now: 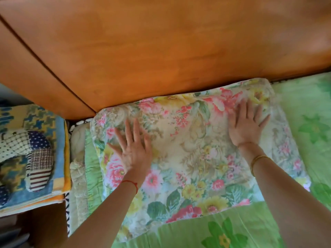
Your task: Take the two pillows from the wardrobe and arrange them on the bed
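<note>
Head view shows the pillow [188, 154] lying on the bed [304, 140] against the headboard [161, 51], left hand [133, 149] and right hand [248, 125] pressing flat, fingers spread (gripping nothing); smooth outward toward the corners, I'd judge.

Bare forearms, red string [131, 183] on left wrist, gold bangle [258, 161] on right

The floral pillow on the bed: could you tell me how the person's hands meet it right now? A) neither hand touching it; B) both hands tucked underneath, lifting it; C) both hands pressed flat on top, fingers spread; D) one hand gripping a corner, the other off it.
C: the left hand and right hand lie open, palms down, on the floral pillow, fingers spread.
</note>
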The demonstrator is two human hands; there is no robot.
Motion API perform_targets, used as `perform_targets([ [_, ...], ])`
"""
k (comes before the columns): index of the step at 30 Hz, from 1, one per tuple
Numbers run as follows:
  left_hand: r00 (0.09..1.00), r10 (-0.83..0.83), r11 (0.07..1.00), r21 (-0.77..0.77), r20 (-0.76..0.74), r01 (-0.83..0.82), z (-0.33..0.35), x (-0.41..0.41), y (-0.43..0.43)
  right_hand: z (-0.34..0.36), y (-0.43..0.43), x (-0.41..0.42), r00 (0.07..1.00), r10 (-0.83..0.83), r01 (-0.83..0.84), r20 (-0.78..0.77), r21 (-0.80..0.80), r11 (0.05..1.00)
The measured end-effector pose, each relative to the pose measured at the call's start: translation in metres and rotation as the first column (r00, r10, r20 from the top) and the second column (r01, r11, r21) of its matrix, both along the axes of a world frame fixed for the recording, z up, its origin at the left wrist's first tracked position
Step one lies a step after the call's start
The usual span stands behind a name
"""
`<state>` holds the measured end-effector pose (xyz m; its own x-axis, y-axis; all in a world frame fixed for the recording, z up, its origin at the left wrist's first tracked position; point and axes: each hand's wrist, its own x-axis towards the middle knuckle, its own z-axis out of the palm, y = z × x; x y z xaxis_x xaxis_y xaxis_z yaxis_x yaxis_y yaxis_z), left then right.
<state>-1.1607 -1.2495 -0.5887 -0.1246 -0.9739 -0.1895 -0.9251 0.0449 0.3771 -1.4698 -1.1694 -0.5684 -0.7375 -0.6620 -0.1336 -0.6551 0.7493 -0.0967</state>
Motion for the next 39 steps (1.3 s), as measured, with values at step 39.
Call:
perform_targets([
  [39, 0.905, -0.421, 0.907, -0.008, 0.062, 0.422, 0.01, 0.097, 0.095, 0.058, 0.15, 0.083, 0.795, -0.403, 0.35, 0.453, 0.199, 0.915],
])
